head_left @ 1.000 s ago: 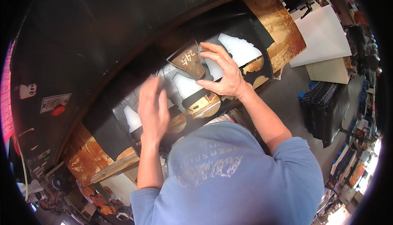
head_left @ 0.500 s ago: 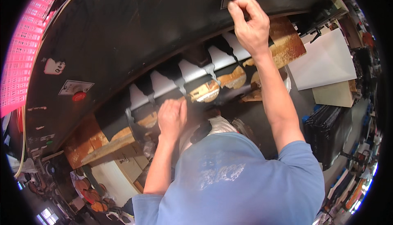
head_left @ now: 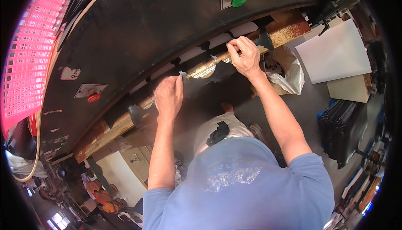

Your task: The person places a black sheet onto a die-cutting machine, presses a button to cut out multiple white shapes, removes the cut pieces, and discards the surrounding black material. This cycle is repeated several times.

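My left hand (head_left: 168, 97) is closed, its fingertips at a ragged grey tip (head_left: 183, 75) of a dark, notched sheet. That sheet (head_left: 265, 37) droops over the edge of the bed beneath a big black machine beam (head_left: 138, 33). My right hand (head_left: 245, 57) pinches thumb and forefinger together farther right along the same edge; what lies between them is too small to make out. Between my hands a tan, rounded wooden edge (head_left: 203, 69) shows under the sheet. The beam carries a green push button (head_left: 239, 0) above my right hand and a red one (head_left: 94, 98) at the left.
A pink plastic basket (head_left: 31, 58) stands at the far left. Worn boards (head_left: 289, 28) run along the bed's ends. To the right are a white sheet (head_left: 335, 52), a crumpled pale bag (head_left: 293, 73) and a stack of black sheets (head_left: 343, 125). Cabinet drawers (head_left: 134, 158) sit lower left.
My right hand has left the green button and come down to the bed's edge. My left hand has risen slightly. The white strips between the dark tongues look narrower under the beam; the view has shifted.
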The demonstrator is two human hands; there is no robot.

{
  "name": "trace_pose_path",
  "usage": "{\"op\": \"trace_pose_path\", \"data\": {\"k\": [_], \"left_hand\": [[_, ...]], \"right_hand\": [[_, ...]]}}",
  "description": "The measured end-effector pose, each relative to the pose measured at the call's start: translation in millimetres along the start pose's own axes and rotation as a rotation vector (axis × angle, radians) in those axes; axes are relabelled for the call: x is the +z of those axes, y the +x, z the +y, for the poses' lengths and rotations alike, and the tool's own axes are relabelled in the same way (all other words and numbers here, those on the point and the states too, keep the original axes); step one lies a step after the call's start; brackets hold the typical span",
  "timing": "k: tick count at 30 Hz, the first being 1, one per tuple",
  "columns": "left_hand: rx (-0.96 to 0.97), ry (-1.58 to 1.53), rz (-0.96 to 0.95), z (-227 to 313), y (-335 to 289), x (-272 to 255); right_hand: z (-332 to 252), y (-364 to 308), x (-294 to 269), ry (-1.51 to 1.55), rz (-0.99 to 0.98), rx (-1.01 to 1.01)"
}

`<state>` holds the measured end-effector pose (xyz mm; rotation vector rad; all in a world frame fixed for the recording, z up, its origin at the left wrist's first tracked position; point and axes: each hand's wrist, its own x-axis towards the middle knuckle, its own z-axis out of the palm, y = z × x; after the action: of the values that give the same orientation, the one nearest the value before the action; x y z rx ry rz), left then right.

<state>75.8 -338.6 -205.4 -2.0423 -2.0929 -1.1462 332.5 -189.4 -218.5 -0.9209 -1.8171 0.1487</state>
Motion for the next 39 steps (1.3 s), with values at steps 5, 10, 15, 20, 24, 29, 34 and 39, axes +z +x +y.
{"op": "trace_pose_path", "data": {"k": [5,10,15,20,24,29,34,39], "left_hand": [[-0.043,-0.002,0.010,-6,-3,2],[-0.127,-0.002,-0.046,-9,-4,4],[-0.105,-0.071,-0.020,-15,-11,4],[-0.076,-0.059,-0.047,-19,-43,2],[-0.067,-0.061,-0.079,-23,-77,-1],[-0.125,-0.317,-0.064,-14,-113,-21],[-0.219,-0.156,0.178,-38,-122,-61],[-0.459,0.036,0.132,-95,-114,-68]], "right_hand": [[0,-2,3,0.004,-0.044,0.012],[0,-5,9,0.026,-0.081,0.028],[-7,-9,6,0.120,-0.141,0.116],[-35,-14,0,0.259,-0.344,0.627],[-55,-2,32,0.141,-0.259,0.182],[-86,-7,87,0.082,-0.515,0.184],[-103,-53,66,-0.018,-0.534,0.216],[-92,-55,27,0.416,-0.502,0.507]]}}
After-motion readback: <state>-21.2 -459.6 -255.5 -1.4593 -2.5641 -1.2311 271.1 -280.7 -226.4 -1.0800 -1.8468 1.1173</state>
